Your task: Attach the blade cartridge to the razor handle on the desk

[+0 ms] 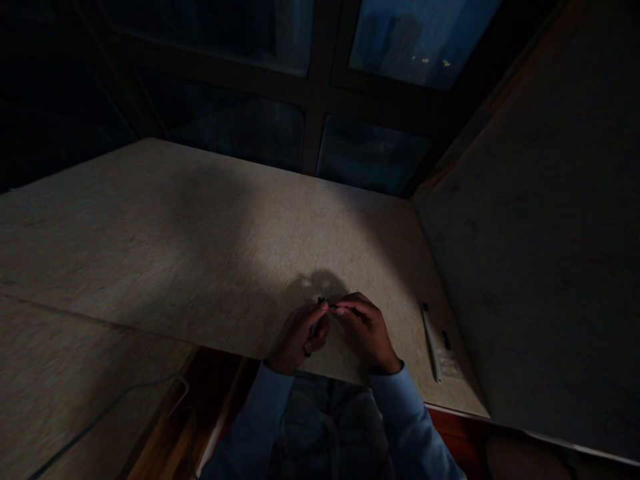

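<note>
In the dim head view my left hand (306, 333) is closed around a slim dark object (313, 329), whose lower end shows below the fingers. Its dark upper end (323, 301) sticks out by the left thumb. My right hand (367, 327) pinches a small dark piece (334, 307) right beside that end. Whether the two dark parts are joined, I cannot tell. Both hands are held close together above the near part of the tabletop (300, 227), and their shadow falls just beyond them.
At the right lie a long pale stick-like tool with a dark tip (431, 347), a small black object (447, 340) and a pale printed slip (449, 363). A panel (540, 267) rises along the right edge. Dark windows (370, 150) stand behind. A cable (115, 400) runs at lower left.
</note>
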### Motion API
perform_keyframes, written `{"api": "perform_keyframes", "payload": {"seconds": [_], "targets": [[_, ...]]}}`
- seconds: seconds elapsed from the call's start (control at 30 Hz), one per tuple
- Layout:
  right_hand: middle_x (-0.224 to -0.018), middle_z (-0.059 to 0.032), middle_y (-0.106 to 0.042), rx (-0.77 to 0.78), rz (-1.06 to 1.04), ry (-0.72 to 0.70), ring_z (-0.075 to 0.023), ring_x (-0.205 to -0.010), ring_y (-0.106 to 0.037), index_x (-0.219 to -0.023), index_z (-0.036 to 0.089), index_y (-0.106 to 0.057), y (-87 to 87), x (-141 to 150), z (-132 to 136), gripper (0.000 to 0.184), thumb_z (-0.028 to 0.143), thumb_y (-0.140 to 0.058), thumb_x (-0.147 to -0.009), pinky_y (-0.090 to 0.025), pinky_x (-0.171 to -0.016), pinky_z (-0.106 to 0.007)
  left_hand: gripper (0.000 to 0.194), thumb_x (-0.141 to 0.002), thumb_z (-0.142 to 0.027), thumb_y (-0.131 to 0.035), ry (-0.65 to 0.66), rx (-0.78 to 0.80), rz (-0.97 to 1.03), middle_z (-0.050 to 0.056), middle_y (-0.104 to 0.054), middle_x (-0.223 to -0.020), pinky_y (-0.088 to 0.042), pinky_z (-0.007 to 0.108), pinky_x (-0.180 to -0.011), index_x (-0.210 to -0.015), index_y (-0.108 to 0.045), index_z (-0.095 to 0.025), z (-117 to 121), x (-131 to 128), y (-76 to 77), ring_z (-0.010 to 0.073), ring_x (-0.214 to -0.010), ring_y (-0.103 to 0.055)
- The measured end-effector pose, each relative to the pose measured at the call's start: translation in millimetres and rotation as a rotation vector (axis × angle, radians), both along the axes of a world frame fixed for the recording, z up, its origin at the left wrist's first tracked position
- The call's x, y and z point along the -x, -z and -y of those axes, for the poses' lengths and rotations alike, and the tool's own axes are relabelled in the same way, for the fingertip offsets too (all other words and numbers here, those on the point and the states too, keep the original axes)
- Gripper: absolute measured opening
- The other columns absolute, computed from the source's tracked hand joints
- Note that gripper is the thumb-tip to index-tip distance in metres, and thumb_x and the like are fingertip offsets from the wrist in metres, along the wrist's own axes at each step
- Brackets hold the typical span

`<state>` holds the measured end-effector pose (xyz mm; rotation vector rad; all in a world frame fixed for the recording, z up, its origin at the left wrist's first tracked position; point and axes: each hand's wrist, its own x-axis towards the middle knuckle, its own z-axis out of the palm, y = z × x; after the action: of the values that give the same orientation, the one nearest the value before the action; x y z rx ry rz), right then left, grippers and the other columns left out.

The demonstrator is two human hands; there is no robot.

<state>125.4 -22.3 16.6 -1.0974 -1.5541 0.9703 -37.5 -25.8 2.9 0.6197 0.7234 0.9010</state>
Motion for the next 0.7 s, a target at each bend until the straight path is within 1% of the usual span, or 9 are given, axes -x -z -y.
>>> {"api": "perform_keyframes", "payload": {"seconds": [0.17,0.3,0.43,0.5,0.57,0.63,0.7], "targets": [[-0.092,-0.0046,-0.063,-0.064,-0.014,-0.021,-0.0187,-0.089,-0.061,-0.094,0.028,-0.075,4.5,-1,-4,0.012,0.029,-0.064,-0.090,-0.050,-0.080,-0.034,0.041,-0.084,-0.055,-0.061,0.029,-0.036,-0.019,-0.007,-0.044,-0.047,-0.011,0.018,-0.032,-0.076,-0.052,-0.015,-1,-1,2.1,0.0015,-0.029,-0.021],[-0.093,-0.0047,-0.062,-0.044,-0.066,-0.023,-0.0199,-0.091,-0.060,-0.092,0.028,-0.076,11.2,-1,-8,0.012,0.033,-0.065,-0.089,-0.050,-0.084,-0.036,0.042,-0.082,-0.054,-0.064,0.050,-0.030,-0.040,-0.007,-0.043,-0.050,-0.012,0.017,-0.033,-0.074,-0.050,-0.015,-2,-1,3.7,0.0006,-0.031,-0.023],[-0.091,-0.0051,-0.063,-0.025,-0.082,-0.040,-0.0207,-0.091,-0.060,-0.089,0.028,-0.076,11.6,0,-10,0.015,0.038,-0.065,-0.088,-0.050,-0.084,-0.037,0.043,-0.082,-0.054,-0.066,0.078,-0.024,-0.015,-0.007,-0.042,-0.051,-0.013,0.017,-0.034,-0.072,-0.049,-0.015,-3,0,5.7,0.0002,-0.031,-0.023],[-0.092,-0.0053,-0.063,-0.031,-0.074,-0.050,-0.0206,-0.091,-0.060,-0.094,0.028,-0.076,11.0,1,-10,0.016,0.037,-0.063,-0.089,-0.049,-0.085,-0.037,0.045,-0.083,-0.053,-0.064,0.094,-0.033,0.016,-0.007,-0.039,-0.049,-0.013,0.017,-0.034,-0.068,-0.046,-0.015,-4,1,7.3,0.0002,-0.031,-0.022],[-0.093,-0.0049,-0.061,-0.040,-0.066,-0.027,-0.0197,-0.090,-0.059,-0.101,0.028,-0.074,11.8,2,-8,0.017,0.035,-0.064,-0.089,-0.048,-0.083,-0.035,0.046,-0.085,-0.052,-0.063,0.093,-0.042,0.048,-0.008,-0.034,-0.047,-0.014,0.017,-0.034,-0.064,-0.045,-0.015,-5,2,9.0,0.0004,-0.032,-0.021],[-0.091,-0.0038,-0.059,-0.049,-0.059,0.042,-0.0181,-0.084,-0.057,-0.102,0.026,-0.072,14.3,3,-5,0.018,0.034,-0.068,-0.086,-0.047,-0.077,-0.033,0.041,-0.084,-0.049,-0.065,0.074,-0.032,0.093,-0.009,-0.033,-0.049,-0.015,0.017,-0.033,-0.070,-0.049,-0.015,-6,3,9.6,0.0004,-0.032,-0.020],[-0.088,-0.0027,-0.058,-0.054,-0.041,0.133,-0.0169,-0.079,-0.056,-0.096,0.024,-0.070,17.4,3,-2,0.015,0.034,-0.070,-0.084,-0.046,-0.072,-0.030,0.034,-0.082,-0.044,-0.070,0.041,-0.006,0.132,-0.010,-0.035,-0.053,-0.015,0.017,-0.033,-0.087,-0.056,-0.014,-6,3,8.6,0.0002,-0.032,-0.019]]}}
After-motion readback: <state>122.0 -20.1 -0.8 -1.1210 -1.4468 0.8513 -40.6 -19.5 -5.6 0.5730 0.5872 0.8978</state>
